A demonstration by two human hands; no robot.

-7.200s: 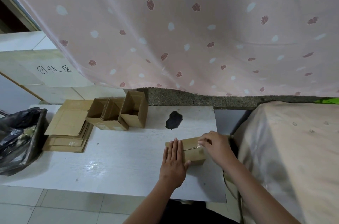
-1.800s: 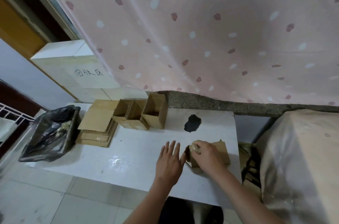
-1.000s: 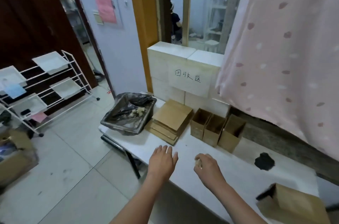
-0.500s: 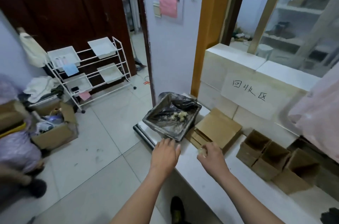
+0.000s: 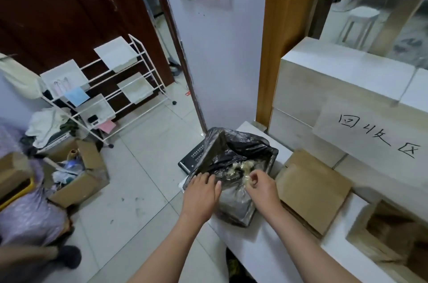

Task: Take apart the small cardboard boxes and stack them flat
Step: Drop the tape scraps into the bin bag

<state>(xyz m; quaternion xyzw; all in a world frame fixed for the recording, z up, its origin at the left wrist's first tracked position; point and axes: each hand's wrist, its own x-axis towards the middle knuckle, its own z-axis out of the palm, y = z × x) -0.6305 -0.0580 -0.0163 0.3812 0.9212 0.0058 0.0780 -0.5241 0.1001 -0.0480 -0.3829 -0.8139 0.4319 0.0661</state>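
Note:
A bin lined with a black bag (image 5: 234, 150) stands at the left end of the white table (image 5: 273, 250), with crumpled tape scraps inside. My right hand (image 5: 260, 186) hovers over its near rim and pinches a small wad of clear tape (image 5: 247, 181). My left hand (image 5: 201, 191) rests with straight fingers on the bin's near left edge. To the right of the bin lies a stack of flattened cardboard boxes (image 5: 312, 192). One open small box (image 5: 389, 236) stands at the right edge of view.
White blocks with a handwritten paper label (image 5: 375, 136) line the back of the table. On the tiled floor to the left are a white wire rack (image 5: 104, 90), open cartons of clutter (image 5: 76, 173) and a purple bag (image 5: 25, 215). A doorway opens behind.
My view swung left from the taped box to the bin. Both hands travelled left along the table, my right one carrying the tape wad, and now reach the bin's rim.

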